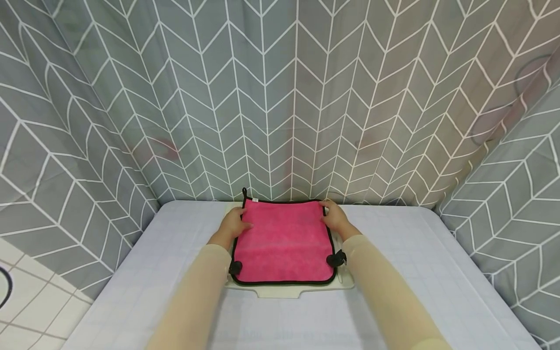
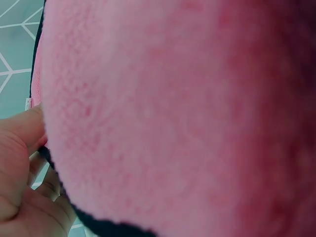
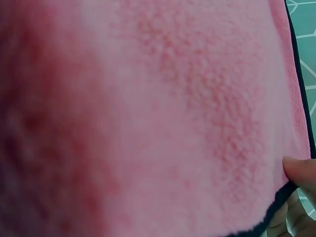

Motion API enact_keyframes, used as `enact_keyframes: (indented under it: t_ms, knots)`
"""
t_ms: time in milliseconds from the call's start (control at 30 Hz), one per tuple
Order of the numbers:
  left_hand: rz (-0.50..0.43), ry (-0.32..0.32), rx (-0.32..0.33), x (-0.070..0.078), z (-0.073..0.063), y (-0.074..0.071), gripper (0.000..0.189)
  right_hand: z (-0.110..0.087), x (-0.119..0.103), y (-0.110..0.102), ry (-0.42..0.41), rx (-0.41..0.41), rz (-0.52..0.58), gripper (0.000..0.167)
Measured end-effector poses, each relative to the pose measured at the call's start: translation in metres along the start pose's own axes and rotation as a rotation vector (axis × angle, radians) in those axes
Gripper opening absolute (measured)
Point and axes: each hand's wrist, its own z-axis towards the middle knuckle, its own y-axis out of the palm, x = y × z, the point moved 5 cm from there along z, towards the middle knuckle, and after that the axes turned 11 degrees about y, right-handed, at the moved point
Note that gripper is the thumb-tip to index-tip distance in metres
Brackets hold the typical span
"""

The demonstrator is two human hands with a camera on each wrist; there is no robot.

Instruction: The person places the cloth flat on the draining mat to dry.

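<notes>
A pink plush cloth [image 1: 284, 243] with black edging is spread out between the two hands. In the head view it has a small black loop and a white tag at its far left corner. My left hand [image 1: 232, 226] pinches its left edge, thumb on the pink face and fingers behind, as the left wrist view shows with the hand [image 2: 29, 173]. The right hand [image 1: 336, 218] pinches the opposite edge near the far right corner; its thumb [image 3: 298, 170] lies on the plush in the right wrist view. The cloth fills most of both wrist views.
Beneath the cloth, a cream board or tray [image 1: 280, 291] shows at its near edge. It lies on a table with a white cover [image 1: 175, 272]. Grey curtains [image 1: 280, 97] with white zigzag lines stand behind the table and at both sides.
</notes>
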Motion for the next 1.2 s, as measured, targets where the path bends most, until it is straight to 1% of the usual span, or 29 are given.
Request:
enact_keyframes:
  t_ms: [167,300,367,500,600,667,800,933,1000,1100,1167,1200]
  knots:
    - [0.028,0.019,0.009,0.001,0.001,0.002,0.060,0.000,0.003,0.006,0.010,-0.016,0.020,0.065]
    - [0.015,-0.007,-0.007,0.002,0.002,0.006,0.060,-0.001,0.002,0.009,0.001,-0.030,0.046,0.067]
    - [0.019,-0.021,-0.021,0.001,0.003,0.008,0.061,-0.003,-0.001,0.010,-0.007,-0.044,0.035,0.067]
    - [0.052,-0.039,-0.044,-0.001,0.004,0.011,0.062,-0.007,-0.009,0.013,0.014,-0.055,-0.059,0.069]
    - [0.078,-0.055,-0.051,-0.001,0.005,0.010,0.061,-0.007,-0.013,0.014,0.065,-0.054,-0.155,0.071]
    - [0.089,-0.066,-0.051,-0.001,0.005,0.009,0.061,-0.005,-0.013,0.014,0.102,-0.060,-0.201,0.073]
    - [0.134,-0.114,-0.061,0.002,0.004,0.006,0.062,-0.002,-0.013,0.011,0.138,-0.049,-0.265,0.070]
    - [0.233,-0.142,-0.070,0.011,0.002,0.001,0.064,-0.003,-0.022,0.008,0.110,0.010,-0.296,0.063]
    - [0.254,-0.130,-0.070,0.013,0.004,0.001,0.065,-0.003,-0.029,0.010,0.068,0.006,-0.325,0.062]
    - [0.239,-0.106,-0.091,0.015,0.007,0.006,0.072,-0.004,-0.038,0.019,-0.022,-0.049,-0.374,0.063]
    - [0.194,-0.108,-0.119,0.015,0.007,0.011,0.077,-0.004,-0.041,0.026,-0.049,-0.105,-0.401,0.066]
    - [0.173,-0.113,-0.136,0.015,0.007,0.014,0.080,-0.005,-0.040,0.029,-0.046,-0.131,-0.407,0.067]
